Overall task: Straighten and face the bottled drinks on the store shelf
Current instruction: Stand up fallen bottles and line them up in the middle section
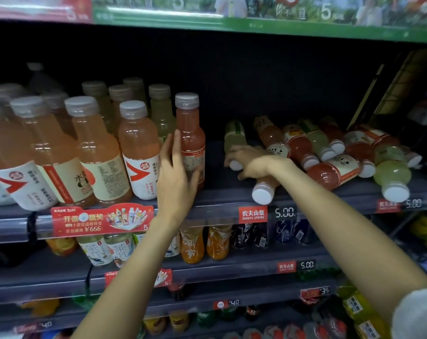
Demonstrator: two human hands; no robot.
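Note:
Upright orange and pale bottles (97, 148) with grey caps fill the left of the middle shelf (214, 204). My left hand (175, 174) is open, its straight fingers against a red upright bottle (192, 133) at the row's right end. To the right, several bottles lie toppled on their sides (329, 152), caps toward me. My right hand (251, 160) reaches among them and curls over a lying pale green bottle (234, 135); an orange bottle (263, 189) lies under my wrist.
Price strips (254, 214) run along the shelf edge, with a red promo tag (99, 221) at the left. Lower shelves hold tea, orange and dark bottles (192, 243). A green-edged shelf (256, 23) hangs above. A wire rack (403, 89) stands at the far right.

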